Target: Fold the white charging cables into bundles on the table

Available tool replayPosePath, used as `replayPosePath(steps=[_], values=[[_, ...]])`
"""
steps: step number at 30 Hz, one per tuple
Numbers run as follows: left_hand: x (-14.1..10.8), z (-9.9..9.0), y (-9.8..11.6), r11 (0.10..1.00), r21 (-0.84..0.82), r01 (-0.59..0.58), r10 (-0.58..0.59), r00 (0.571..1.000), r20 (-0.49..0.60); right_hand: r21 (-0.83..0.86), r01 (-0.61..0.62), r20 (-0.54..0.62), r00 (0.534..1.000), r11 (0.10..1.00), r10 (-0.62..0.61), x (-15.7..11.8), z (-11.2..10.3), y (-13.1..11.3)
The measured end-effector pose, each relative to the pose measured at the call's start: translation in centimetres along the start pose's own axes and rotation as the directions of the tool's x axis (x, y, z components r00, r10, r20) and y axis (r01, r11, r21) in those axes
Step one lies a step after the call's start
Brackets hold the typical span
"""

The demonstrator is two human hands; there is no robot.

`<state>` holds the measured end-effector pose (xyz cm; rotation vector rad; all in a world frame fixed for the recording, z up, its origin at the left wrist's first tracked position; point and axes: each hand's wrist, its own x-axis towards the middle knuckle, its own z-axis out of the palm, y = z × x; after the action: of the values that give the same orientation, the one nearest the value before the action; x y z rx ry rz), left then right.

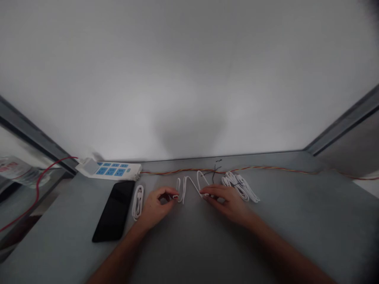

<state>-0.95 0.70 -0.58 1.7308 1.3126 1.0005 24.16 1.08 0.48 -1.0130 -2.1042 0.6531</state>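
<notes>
A white charging cable [189, 180] lies in loose bends on the grey desk between my hands. My left hand [158, 205] pinches one end of it, a small plug, between thumb and fingers. The other end, also a plug, is held in the fingertips of my right hand [225, 201]. Just left of my left hand rests a coiled white USB cable [137, 203]. Beyond my right hand sits a bundle of white cables [241, 187], partly hidden by it, with a dark tie across. Thin black ties [215, 171] lie above my right hand.
A black phone [115, 211] lies face up at the left. Behind it a white power strip [114, 170] with blue sockets holds a white adapter [89, 166]. A twisted red-yellow wire [174, 170] runs along the back panel. A plastic bottle [20, 171] is beyond the left edge.
</notes>
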Motion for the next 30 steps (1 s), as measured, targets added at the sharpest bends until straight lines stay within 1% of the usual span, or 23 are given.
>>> replayPosePath(steps=[7,12,18,30], values=[[-0.11,0.04,-0.04,1.0,-0.027,-0.002,0.002,1.0,0.009,-0.012,0.013,0.001,1.0,1.0,-0.013,0.06,0.04,0.0],[-0.11,0.0,-0.01,0.999,-0.032,0.011,-0.011,1.0,0.001,-0.022,-0.01,0.006,1.0,1.0,0.01,0.06,0.05,0.0],[-0.11,0.03,-0.12,1.0,-0.002,0.007,-0.007,1.0,0.002,-0.026,-0.018,0.013,1.0,1.0,0.018,-0.04,0.12,0.18],[-0.13,0.01,0.08,1.0,-0.014,-0.007,0.007,1.0,-0.003,-0.001,0.007,0.005,1.0,1.0,-0.007,-0.08,0.15,0.24]])
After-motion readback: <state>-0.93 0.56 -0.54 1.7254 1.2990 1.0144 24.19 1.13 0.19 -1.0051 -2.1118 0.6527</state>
